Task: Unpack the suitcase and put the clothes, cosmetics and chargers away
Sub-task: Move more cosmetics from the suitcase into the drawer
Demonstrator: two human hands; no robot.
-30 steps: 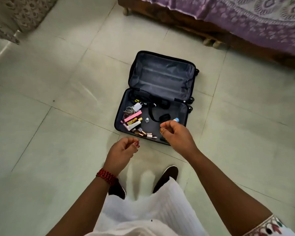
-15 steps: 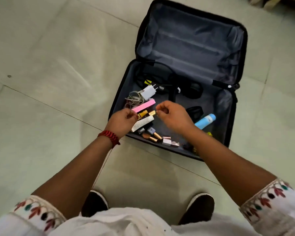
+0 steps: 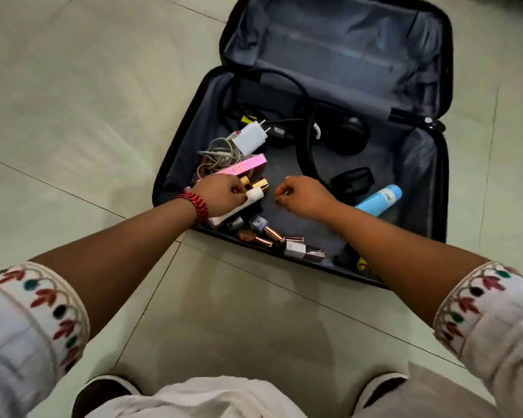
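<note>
An open dark suitcase point(image 3: 417, 182) lies on the floor, its lid point(image 3: 338, 46) flat behind it. In its left part lie a white charger point(image 3: 251, 137) with a tangled cable point(image 3: 216, 155), a pink box point(image 3: 245, 165), gold-capped bottles point(image 3: 258, 184) and several small cosmetics point(image 3: 269, 236). My left hand point(image 3: 219, 194) is closed around a white tube point(image 3: 248, 200). My right hand point(image 3: 304, 196) hovers beside it over bare lining, fingers curled with nothing in them. A blue bottle point(image 3: 381, 199), a black case point(image 3: 352, 181) and black cables point(image 3: 269, 98) lie farther right and back.
Pale floor tiles point(image 3: 73, 101) surround the suitcase. My two dark shoes point(image 3: 100, 393) stand at the bottom edge, close to the suitcase's near rim. A small yellow item point(image 3: 363, 264) shows under my right forearm.
The view has dropped close over the suitcase. Both hands went down into it; my left hand has closed on the white tube, and my right hand has shifted right of the cosmetics.
</note>
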